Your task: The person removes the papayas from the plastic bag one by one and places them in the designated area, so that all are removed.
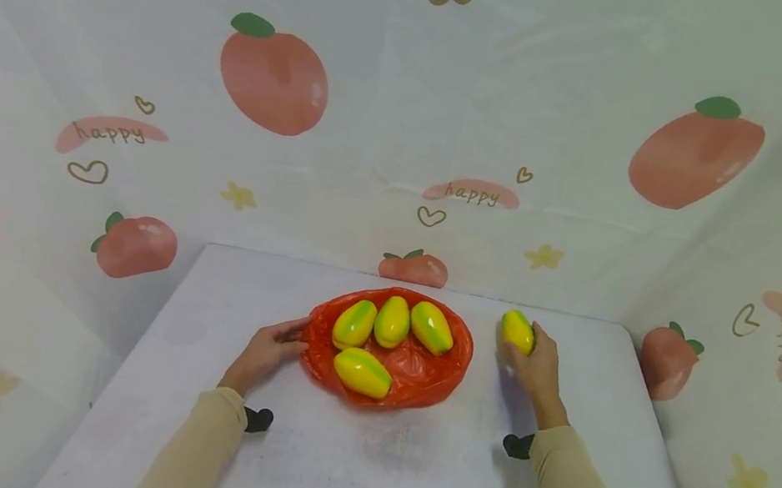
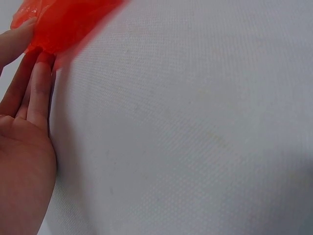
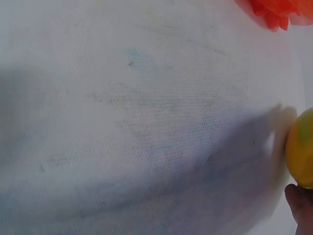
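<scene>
A red plastic bag (image 1: 413, 370) lies spread into a shallow round shape on the table, and several glossy yellow-green papaya-like fruits (image 1: 392, 323) rest in it. At its left rim, my left hand (image 1: 272, 353) pinches the thin plastic; the left wrist view has the thumb (image 2: 17, 41) on one side of the red film and the fingers (image 2: 41, 90) on the other. Off to the right of the bag, my right hand (image 1: 534, 367) grips another papaya-like fruit (image 1: 517, 330) near the table's back edge. Only part of this fruit (image 3: 301, 147) enters the right wrist view, above the thumb.
The white table (image 1: 356, 475) meets a pale cloth wall (image 1: 357, 214) printed with fruit, hearts and flowers at the back, and the same cloth hangs on both sides. A dark wrist strap piece (image 1: 258, 420) sticks out by each sleeve.
</scene>
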A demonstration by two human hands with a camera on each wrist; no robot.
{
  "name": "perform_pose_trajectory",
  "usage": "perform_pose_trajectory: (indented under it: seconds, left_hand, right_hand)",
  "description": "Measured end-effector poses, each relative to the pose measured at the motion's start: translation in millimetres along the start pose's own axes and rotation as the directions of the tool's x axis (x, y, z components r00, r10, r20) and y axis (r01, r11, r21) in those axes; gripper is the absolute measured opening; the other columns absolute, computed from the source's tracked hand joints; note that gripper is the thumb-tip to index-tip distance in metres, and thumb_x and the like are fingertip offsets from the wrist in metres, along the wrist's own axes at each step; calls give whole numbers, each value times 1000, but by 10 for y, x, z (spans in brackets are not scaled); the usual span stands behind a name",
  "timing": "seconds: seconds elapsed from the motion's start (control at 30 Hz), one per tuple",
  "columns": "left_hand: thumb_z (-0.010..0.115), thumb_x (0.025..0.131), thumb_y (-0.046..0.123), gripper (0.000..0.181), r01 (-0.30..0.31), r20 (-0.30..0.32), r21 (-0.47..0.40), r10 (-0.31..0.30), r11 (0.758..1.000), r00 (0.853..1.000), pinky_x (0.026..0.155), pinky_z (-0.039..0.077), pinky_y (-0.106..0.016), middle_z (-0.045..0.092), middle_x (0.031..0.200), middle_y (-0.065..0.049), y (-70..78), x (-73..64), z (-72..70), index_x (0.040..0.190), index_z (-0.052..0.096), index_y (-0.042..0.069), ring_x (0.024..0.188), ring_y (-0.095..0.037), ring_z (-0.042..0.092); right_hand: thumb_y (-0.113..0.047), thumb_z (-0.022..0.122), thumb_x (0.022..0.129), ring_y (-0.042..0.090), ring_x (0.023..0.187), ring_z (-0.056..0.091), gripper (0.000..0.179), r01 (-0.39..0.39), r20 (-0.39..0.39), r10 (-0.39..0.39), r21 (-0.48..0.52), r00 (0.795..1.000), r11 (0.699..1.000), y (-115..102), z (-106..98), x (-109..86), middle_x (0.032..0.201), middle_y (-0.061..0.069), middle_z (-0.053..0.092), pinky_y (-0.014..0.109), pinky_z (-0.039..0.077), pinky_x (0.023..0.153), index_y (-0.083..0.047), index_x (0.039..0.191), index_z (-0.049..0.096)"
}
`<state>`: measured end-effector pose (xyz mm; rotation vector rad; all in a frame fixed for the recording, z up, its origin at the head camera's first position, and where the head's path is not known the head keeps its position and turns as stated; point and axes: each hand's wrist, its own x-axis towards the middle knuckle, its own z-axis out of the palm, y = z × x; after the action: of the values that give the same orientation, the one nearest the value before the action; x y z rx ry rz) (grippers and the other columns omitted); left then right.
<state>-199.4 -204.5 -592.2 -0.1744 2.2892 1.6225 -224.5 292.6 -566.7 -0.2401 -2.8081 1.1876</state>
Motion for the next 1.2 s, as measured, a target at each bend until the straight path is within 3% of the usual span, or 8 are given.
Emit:
perform_pose_trajectory:
  seconds: [0.33, 0.5, 0.73, 1.1, 1.2]
  left_hand:
    - [68, 97, 26, 54, 24, -5, 18, -24, 1000, 1000, 121, 39, -53, 56, 153, -4, -33, -56, 33, 148, 53, 35, 145, -30, 49]
    - [68, 98, 28, 54, 12, -3, 28, -12, 1000, 1000, 121, 40, -53, 55, 153, -4, -41, -38, 29, 149, 53, 35, 144, -30, 49]
    - [69, 97, 25, 54, -1, -3, 7, 1, 1000, 1000, 120, 41, -51, 56, 152, -3, -16, -25, 21, 148, 54, 35, 144, -28, 50]
    - [69, 97, 25, 53, -3, -12, 8, 3, 1000, 1000, 120, 42, -50, 56, 152, -3, -14, -14, 19, 147, 55, 34, 144, -29, 50]
    - [70, 96, 24, 54, -1, -14, -1, 1, 1000, 1000, 120, 42, -50, 56, 152, -3, -13, -16, 24, 147, 55, 35, 144, -28, 50]
  right_hand:
    - [-23, 65, 98, 51, 144, 34, 77, -4, 19, 4, 0, 1000, 1000, 7, 53, 16, 156, 36, 33, 62, 26, 124, 9, 156, 26]
    - [-28, 64, 98, 52, 145, 32, 80, -22, 32, 24, -57, 999, 998, -16, 37, 39, 158, 36, 30, 63, 26, 124, 5, 158, 23]
    - [-36, 64, 99, 55, 146, 24, 86, -69, 108, 87, -161, 990, 985, -106, -21, 55, 162, 35, 19, 67, 26, 123, -2, 162, 17]
    - [-37, 64, 97, 60, 144, 23, 85, 49, 124, -16, -262, 992, 964, -176, -93, 27, 162, 36, 16, 73, 31, 116, -1, 160, 20]
    - [-40, 62, 98, 64, 143, 21, 87, 84, 141, -41, -315, 989, 945, -226, -117, 13, 162, 39, 12, 76, 25, 117, 0, 160, 16]
